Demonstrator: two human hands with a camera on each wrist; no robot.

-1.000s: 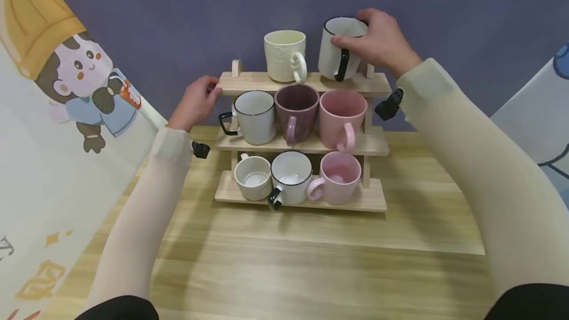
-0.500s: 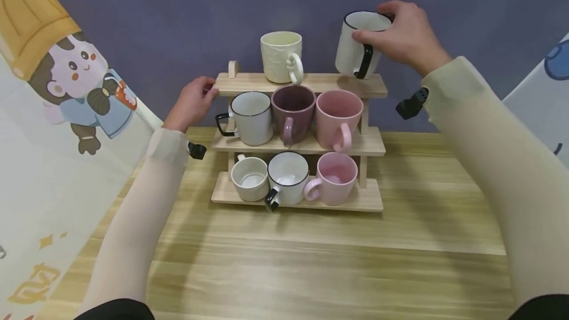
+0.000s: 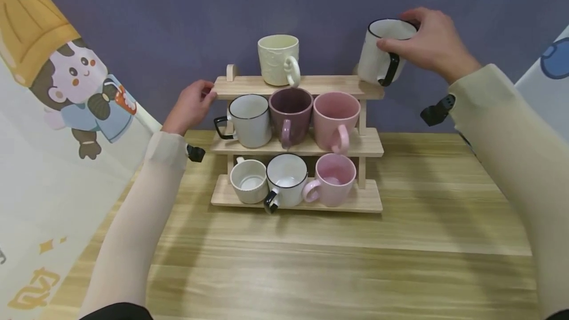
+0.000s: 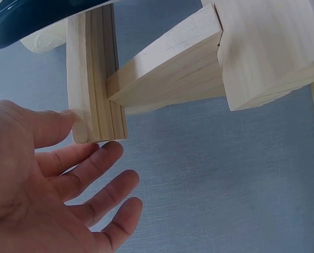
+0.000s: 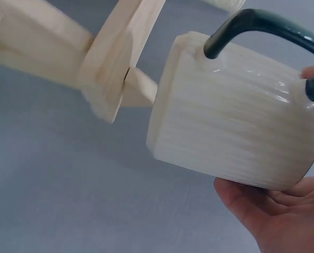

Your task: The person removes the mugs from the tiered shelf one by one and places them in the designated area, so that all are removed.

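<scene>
My right hand (image 3: 437, 43) grips a white mug (image 3: 375, 56) with a black rim and black handle by its rim, thumb at the near side. That mug is tilted, at the right end of the top board; in the right wrist view its base is close to a wooden peg (image 5: 140, 88). My left hand (image 3: 188, 106) holds the left end of the three-tier wooden rack's top board (image 3: 329, 83). In the left wrist view the thumb lies on one face of the board (image 4: 91, 79), with two fingertips at its end. A cream mug (image 3: 277, 60) stands on the top board.
On the middle tier are a white black-handled mug (image 3: 251, 122), a purple mug (image 3: 291, 117) and a pink mug (image 3: 335, 120). The bottom tier bears a small cream cup (image 3: 249, 181), a black-rimmed white mug (image 3: 286, 181) and a light pink mug (image 3: 334, 181). The wooden table (image 3: 284, 270) extends in front.
My right hand has moved the white mug rightward, from above the top board to its right end, with the mug more tilted. The left hand has stayed at the board's left end.
</scene>
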